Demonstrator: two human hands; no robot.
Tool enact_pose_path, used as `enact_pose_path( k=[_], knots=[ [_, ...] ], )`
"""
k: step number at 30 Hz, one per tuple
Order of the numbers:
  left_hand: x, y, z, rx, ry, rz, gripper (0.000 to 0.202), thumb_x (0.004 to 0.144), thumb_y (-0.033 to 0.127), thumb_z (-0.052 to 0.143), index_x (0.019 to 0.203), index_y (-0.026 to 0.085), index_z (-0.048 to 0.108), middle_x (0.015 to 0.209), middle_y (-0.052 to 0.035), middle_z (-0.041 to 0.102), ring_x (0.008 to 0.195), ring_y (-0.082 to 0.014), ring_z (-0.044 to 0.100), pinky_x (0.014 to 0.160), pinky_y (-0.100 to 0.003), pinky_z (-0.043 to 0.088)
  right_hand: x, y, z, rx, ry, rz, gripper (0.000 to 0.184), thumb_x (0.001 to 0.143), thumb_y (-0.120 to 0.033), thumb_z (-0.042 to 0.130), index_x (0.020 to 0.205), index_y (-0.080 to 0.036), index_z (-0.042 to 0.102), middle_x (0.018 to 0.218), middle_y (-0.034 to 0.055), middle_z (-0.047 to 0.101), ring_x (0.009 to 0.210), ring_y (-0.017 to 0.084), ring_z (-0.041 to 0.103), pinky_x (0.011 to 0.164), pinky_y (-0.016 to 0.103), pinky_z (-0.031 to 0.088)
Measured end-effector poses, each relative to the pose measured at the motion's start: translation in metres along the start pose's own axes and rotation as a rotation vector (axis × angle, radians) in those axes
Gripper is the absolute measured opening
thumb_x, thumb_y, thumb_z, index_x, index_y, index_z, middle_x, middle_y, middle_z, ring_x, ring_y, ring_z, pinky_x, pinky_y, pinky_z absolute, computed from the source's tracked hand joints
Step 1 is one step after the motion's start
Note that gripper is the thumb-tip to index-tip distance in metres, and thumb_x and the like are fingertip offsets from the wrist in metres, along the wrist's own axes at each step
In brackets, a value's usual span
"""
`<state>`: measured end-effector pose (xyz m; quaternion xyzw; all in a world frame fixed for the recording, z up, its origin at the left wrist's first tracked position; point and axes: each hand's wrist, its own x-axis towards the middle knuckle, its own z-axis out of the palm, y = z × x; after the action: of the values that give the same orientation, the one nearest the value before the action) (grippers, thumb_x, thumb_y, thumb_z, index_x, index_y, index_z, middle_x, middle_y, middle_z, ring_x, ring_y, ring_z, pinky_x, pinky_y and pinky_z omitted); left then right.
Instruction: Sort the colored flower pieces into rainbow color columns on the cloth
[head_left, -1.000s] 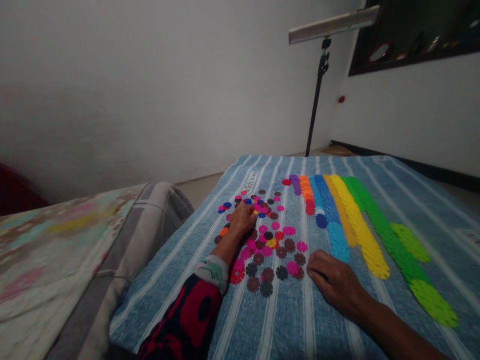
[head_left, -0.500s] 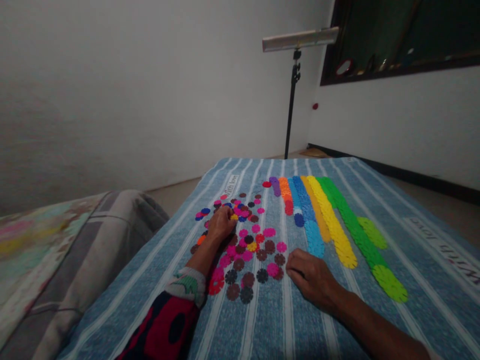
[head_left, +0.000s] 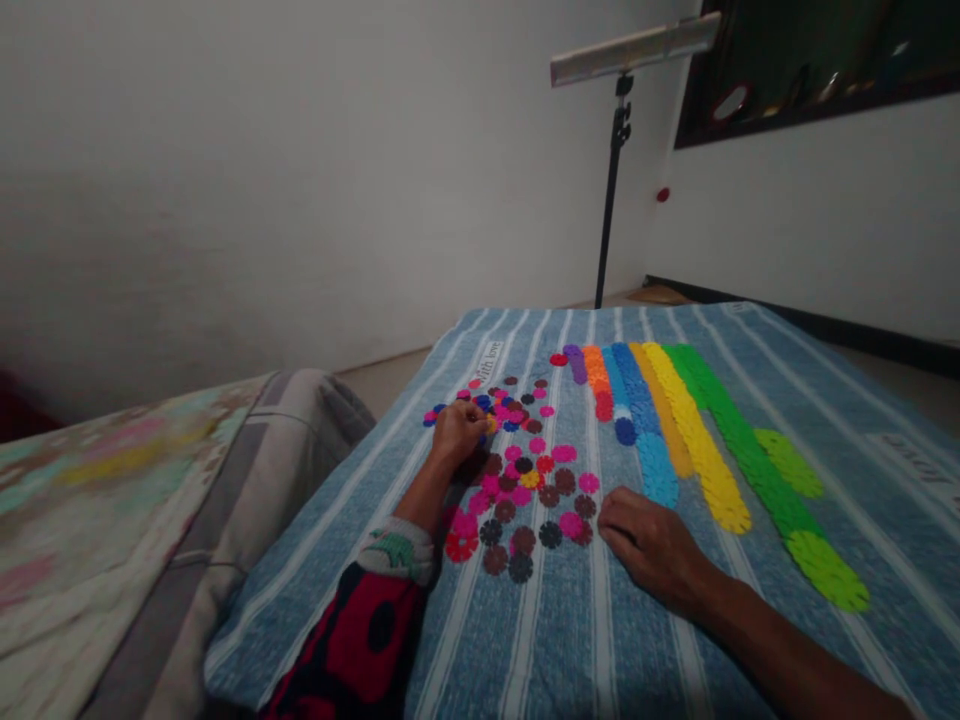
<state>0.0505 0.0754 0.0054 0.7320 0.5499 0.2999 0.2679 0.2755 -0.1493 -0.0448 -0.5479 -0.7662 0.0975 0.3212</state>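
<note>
Fingers of the left hand (head_left: 460,432), among the loose discs (head_left: 523,465) left of the disc rows (head_left: 691,428), and right hand (head_left: 641,537) curl, grip unclear; a careless sweep could scatter pieces.

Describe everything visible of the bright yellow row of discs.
The bright yellow row is a long line of overlapping, plastic-looking discs, notched at the near end, lying on the striped cloth. It slants nearer and rightward, seemingly touching the amber row on its left. The right hand is apart from it.
</note>
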Motion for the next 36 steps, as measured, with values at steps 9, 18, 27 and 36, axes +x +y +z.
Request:
enact_pose_path(
  k=[9,18,27,36],
  knots=[
    [-0.038,0.021,0.014,-0.181,-0.612,0.118,0.009,0.064,0.018,0.065,0.063,0.014,0.057,0.059,0.0016,0.058,0.053,-0.008,0.049,0.051,-0.02,0.038,0.0,-0.001,-0.001,-0.01,-0.006,0.002,0.024,0.093,-0.016,0.042,0.076,-0.019,0.058,0.079,0.0024,0.056,0.075,0.016,0.057,0.067,0.027,0.042],
    [-0.042,0.021,0.018,0.087,-0.643,0.259,0.022,0.069,0.01,0.06,0.088,0.012,0.07,0.071,-0.0013,0.062,0.063,-0.011,0.054,0.06,-0.024,0.042,-0.002,0.002,0.001,-0.004,-0.034,0.018,0.022,0.093,-0.016,0.044,0.077,-0.019,0.058,0.08,0.0027,0.057,0.076,0.016,0.057,0.068,0.028,0.041],
    [-0.039,0.023,0.016,0.222,-0.715,0.384,0.012,0.068,0.011,0.061,0.077,0.013,0.069,0.068,-0.0005,0.059,0.066,-0.0121,0.052,0.064,-0.025,0.04,0.0,0.0,-0.001,-0.023,-0.025,0.009,0.023,0.092,-0.016,0.043,0.076,-0.02,0.058,0.079,0.0024,0.057,0.075,0.016,0.057,0.067,0.028,0.042],
    [-0.045,0.029,0.015,0.164,-0.665,0.317,0.008,0.064,0.009,0.064,0.064,0.014,0.057,0.06,0.0049,0.047,0.057,-0.0077,0.042,0.054,-0.023,0.029,-0.001,0.0,0.0,-0.011,-0.027,0.013,0.025,0.094,-0.016,0.041,0.076,-0.018,0.058,0.079,0.0032,0.056,0.075,0.017,0.057,0.068,0.028,0.042]
  ],
)
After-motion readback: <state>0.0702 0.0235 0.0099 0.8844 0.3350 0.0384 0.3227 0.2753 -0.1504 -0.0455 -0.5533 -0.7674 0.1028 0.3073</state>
